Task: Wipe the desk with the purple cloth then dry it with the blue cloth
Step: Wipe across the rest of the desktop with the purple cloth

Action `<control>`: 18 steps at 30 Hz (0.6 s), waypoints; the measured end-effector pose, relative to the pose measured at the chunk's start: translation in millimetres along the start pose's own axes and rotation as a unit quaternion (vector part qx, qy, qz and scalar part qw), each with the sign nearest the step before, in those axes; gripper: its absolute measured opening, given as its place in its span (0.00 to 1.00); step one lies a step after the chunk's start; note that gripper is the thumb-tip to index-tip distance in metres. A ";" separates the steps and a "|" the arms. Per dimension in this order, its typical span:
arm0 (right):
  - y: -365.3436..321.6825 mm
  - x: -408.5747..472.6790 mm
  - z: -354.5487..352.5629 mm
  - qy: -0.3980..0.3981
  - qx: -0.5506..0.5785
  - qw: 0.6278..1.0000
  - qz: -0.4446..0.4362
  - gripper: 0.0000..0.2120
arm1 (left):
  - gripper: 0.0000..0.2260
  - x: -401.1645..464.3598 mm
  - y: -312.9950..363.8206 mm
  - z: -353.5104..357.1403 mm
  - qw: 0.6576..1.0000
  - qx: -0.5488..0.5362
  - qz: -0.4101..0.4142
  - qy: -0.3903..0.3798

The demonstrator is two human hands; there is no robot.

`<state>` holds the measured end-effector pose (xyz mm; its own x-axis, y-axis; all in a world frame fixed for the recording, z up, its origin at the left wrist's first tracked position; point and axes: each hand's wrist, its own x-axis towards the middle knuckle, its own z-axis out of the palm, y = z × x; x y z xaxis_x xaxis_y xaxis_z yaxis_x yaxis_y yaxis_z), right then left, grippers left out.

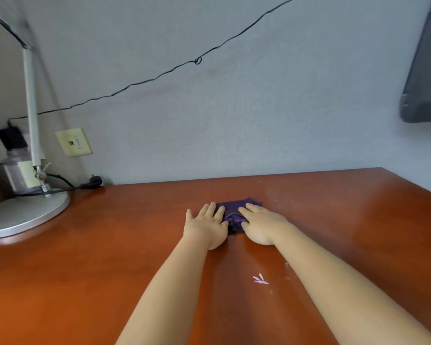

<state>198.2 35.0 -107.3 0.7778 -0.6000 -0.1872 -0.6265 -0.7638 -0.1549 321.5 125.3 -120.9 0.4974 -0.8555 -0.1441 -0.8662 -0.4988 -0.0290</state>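
Your left hand (pixel 205 226) lies flat with its fingers straight, their tips pressing the left edge of the purple cloth (pixel 234 212). Your right hand (pixel 261 224) lies beside it, fingers also extended, pressing down on the cloth's right part. The bunched cloth sits between and under both hands on the reddish-brown worktop (pixel 85 270), toward its far edge by the grey wall (pixel 259 120). Nearer you, pale pink marks (pixel 260 279) show on the wood. A silver desk lamp (pixel 28 210) stands far left.
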 end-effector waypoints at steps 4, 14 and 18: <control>-2.8 -7.5 1.3 -0.004 -0.012 1.000 -0.008 0.25 | 0.25 -10.3 -1.8 2.1 1.000 0.000 0.002 0.005; -6.3 54.7 -6.3 0.017 -0.009 1.000 -0.022 0.25 | 0.24 45.3 -27.5 -2.1 1.000 -0.017 -0.005 0.022; -4.8 94.9 -12.1 0.023 -0.006 0.999 -0.022 0.25 | 0.24 86.9 -40.4 -6.6 0.999 -0.020 -0.005 0.029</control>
<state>275.6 -21.1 -112.6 0.8060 -0.5763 -0.1348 -0.5915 -0.7921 -0.1508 400.0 70.3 -125.8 0.5097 -0.8561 -0.0855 -0.8588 -0.5122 0.0088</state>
